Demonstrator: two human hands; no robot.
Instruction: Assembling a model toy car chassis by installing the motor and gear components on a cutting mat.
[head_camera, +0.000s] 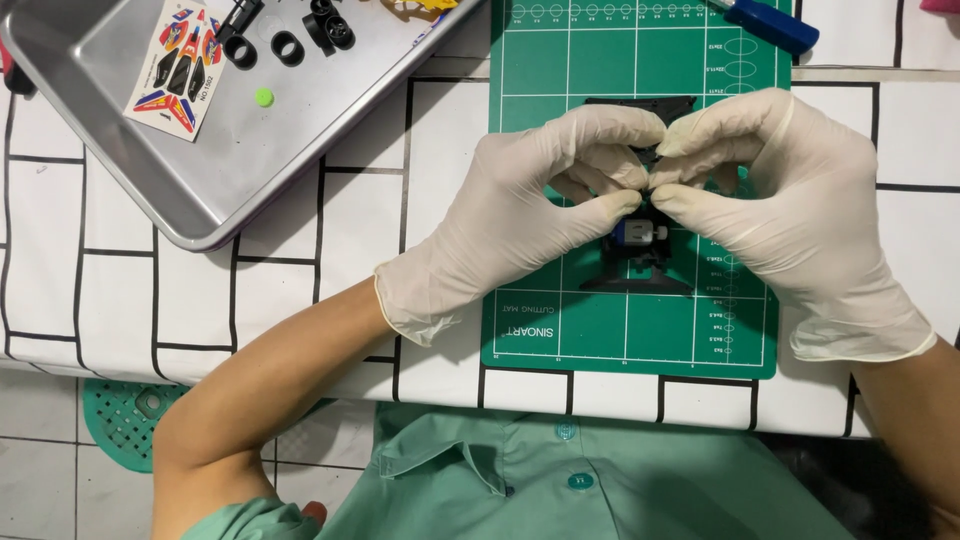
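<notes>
Pinching a black plastic chassis, both latex-gloved grips, left hand and right hand, meet over a gridded green mat.

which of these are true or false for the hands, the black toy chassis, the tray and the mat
1. Both hands wear pale gloves. True: left hand, right hand.
2. The black toy chassis lies in the metal tray. False: it sits on the green cutting mat, pinched between both hands.
3. The metal tray holds a sticker sheet and small black tyres. True.
4. The blue tool is in the right hand. False: it lies apart at the mat's top edge.
5. The tablecloth is plain red. False: it is white with black lines.
</notes>
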